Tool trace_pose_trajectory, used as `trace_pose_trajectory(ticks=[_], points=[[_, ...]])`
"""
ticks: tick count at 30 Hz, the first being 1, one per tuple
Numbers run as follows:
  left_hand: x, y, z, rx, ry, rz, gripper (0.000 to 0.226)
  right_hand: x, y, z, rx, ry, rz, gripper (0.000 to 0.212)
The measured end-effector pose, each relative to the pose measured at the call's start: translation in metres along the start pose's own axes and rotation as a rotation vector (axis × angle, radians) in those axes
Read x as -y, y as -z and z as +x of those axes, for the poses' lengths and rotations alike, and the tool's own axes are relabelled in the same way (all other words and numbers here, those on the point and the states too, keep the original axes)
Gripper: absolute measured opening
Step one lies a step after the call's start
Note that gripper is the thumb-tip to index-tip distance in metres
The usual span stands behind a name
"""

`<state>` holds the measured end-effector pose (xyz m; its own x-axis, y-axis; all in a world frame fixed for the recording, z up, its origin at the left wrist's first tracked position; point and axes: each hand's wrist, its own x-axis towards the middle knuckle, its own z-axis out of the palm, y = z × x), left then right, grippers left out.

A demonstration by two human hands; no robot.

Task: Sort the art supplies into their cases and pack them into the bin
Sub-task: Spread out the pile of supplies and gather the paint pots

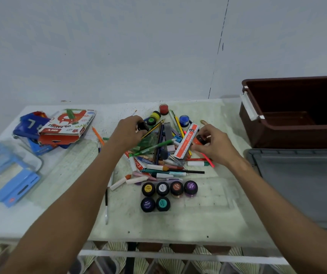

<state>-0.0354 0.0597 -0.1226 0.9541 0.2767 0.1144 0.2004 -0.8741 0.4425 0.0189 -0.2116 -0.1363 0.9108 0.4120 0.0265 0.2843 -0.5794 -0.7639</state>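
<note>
While the brown bin stands empty at the far right of the table, with its grey lid lying flat just in front of it, the sorting is at an early stage, in my judgement: the heap of loose supplies lies at the centre between my two hands. At far left lie the oil pastel box, open over blue packaging, and nearer me a clear blue case. Six paint pots stand upright in two rows near me, seated in a clear tray whose edges I can barely make out. My right hand is closed on an orange pot, its long axis tipped leftward; my left hand is closed on a small black pot at the heap's far left corner. Both pots belong, I judge, with the rows, which lie toward me from either hand; the right hand is nearer the tray's empty cells. Red, yellow and blue pots remain at the far edge. Pencils and pastels overlap too densely to count, and the blue case is cut off at the left.
</note>
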Motion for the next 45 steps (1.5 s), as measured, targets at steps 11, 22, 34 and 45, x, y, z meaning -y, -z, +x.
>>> trace_pose_trajectory(ticks=[11, 22, 34, 45], points=[[-0.078, -0.021, -0.161, 0.011, -0.124, -0.293, 0.036, 0.024, 0.002, -0.111, 0.227, 0.118, 0.006, 0.052], [-0.074, -0.038, -0.194, 0.065, -0.056, -0.243, 0.048, 0.017, -0.021, -0.129, 0.179, 0.083, -0.029, 0.064], [-0.07, -0.046, -0.199, 0.057, -0.041, -0.081, 0.044, 0.005, -0.028, -0.134, 0.194, 0.08, -0.022, 0.066], [-0.067, -0.051, -0.199, 0.041, -0.01, -0.027, 0.056, -0.006, -0.027, -0.138, 0.134, 0.062, 0.071, 0.042]])
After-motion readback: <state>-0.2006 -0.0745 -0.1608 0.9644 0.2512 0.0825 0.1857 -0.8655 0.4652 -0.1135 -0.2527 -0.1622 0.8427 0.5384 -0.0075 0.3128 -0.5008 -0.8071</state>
